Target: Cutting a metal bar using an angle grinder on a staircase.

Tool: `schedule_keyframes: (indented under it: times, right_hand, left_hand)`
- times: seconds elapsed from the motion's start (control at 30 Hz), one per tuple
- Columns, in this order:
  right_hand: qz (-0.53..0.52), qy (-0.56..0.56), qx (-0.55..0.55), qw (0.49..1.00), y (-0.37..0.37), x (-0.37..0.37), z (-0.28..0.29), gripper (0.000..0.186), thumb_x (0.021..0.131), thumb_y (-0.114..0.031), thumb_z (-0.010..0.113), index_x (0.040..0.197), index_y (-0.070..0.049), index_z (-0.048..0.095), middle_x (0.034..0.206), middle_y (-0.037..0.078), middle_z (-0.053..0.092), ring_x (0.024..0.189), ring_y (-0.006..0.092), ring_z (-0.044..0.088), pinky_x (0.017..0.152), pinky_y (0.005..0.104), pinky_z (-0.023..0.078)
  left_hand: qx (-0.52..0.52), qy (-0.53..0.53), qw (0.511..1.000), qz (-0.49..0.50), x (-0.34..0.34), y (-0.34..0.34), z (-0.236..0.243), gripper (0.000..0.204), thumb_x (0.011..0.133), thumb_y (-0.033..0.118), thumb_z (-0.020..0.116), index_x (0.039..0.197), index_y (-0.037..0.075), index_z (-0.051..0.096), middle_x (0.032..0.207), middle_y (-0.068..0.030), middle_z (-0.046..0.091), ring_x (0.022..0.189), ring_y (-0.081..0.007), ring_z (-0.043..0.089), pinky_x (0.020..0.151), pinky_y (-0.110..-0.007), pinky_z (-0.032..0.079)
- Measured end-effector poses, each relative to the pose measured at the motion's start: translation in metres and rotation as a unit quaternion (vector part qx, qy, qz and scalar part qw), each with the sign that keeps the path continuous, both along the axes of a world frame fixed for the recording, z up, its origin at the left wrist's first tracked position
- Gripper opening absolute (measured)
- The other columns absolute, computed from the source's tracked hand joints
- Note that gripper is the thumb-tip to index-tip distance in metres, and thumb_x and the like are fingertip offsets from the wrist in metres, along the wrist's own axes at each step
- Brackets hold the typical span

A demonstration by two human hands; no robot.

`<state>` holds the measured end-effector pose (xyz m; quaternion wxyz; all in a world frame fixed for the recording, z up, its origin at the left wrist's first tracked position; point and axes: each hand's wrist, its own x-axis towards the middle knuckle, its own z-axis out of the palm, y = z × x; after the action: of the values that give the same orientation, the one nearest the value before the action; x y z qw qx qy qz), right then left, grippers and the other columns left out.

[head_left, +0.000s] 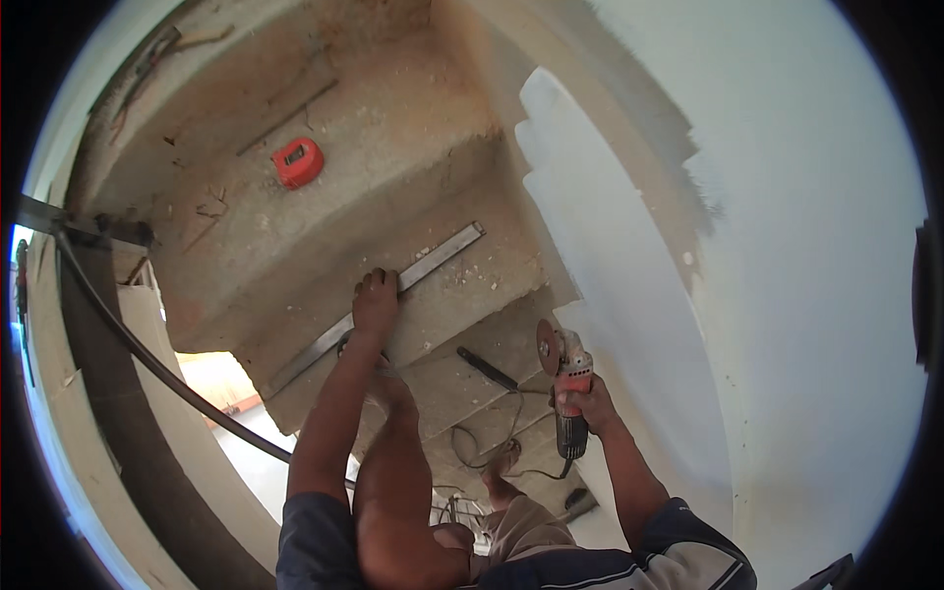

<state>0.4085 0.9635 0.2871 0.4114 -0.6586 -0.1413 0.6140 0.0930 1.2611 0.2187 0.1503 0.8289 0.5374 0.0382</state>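
Note:
A straight grey metal bar [444, 253], which looks like square tube, lies slantwise along a concrete stair step. My left hand [376, 300] grips it near the middle, fingers curled over the top. To the right, my right hand [588, 403] is wrapped round the body of a red and black angle grinder [573, 372]. The grinder's disc [547, 346] points up and away from me, well apart from the bar. I cannot tell whether it spins. A black cord runs down from the tool's rear end.
A red tape measure [298, 163] and a thin rod [285, 118] lie on the higher step. Below the bar, a black handle-like piece [487, 370] lies near the cord [462, 462]. A partly whitened wall [629, 226] rises at right; a dark curved rail [147, 354] runs along the left.

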Motion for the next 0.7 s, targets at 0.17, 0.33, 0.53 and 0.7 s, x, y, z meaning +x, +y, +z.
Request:
schedule_keyframes:
  times: [0.17,0.33,0.53,0.7]
  right_hand:
    - [-0.06,0.012,-0.007,0.998,0.017,-0.004,-0.007,0.046,0.072,-0.008,0.076,0.114,0.002,0.059,0.096,0.01,0.068,0.083,0.0232,0.07,0.077,0.0377,0.058]
    - [-0.066,0.029,0.023,0.997,0.019,-0.014,-0.026,0.045,0.073,-0.008,0.075,0.114,0.002,0.059,0.097,0.01,0.067,0.082,0.023,0.069,0.076,0.0372,0.058]
    - [-0.132,0.023,0.004,0.991,0.01,-0.031,-0.052,0.045,0.075,-0.009,0.075,0.115,0.0,0.057,0.093,0.009,0.066,0.079,0.0228,0.069,0.073,0.0374,0.059]
    - [-0.2,0.05,-0.004,0.979,0.013,-0.052,-0.066,0.038,0.077,-0.015,0.08,0.108,-0.002,0.064,0.091,0.006,0.068,0.076,0.0178,0.067,0.069,0.033,0.056]
  left_hand:
    - [-0.05,-0.049,0.996,-0.05,0.008,-0.016,0.007,0.038,0.081,0.031,0.076,0.107,0.008,0.062,0.109,-0.013,0.061,0.102,-0.034,0.063,0.083,-0.044,0.056]
    - [-0.019,-0.048,0.987,-0.155,0.006,-0.056,-0.001,0.028,0.081,0.03,0.077,0.098,0.011,0.064,0.1,-0.0097,0.061,0.092,-0.0318,0.064,0.077,-0.043,0.056]
    - [0.047,-0.078,0.985,-0.148,0.013,-0.073,-0.007,0.024,0.083,0.026,0.074,0.096,0.01,0.062,0.096,-0.0101,0.059,0.09,-0.0313,0.062,0.073,-0.044,0.056]
    - [0.035,-0.103,0.982,-0.154,0.017,-0.074,-0.013,0.022,0.085,0.025,0.073,0.095,0.009,0.062,0.095,-0.0115,0.06,0.089,-0.033,0.062,0.075,-0.046,0.053]
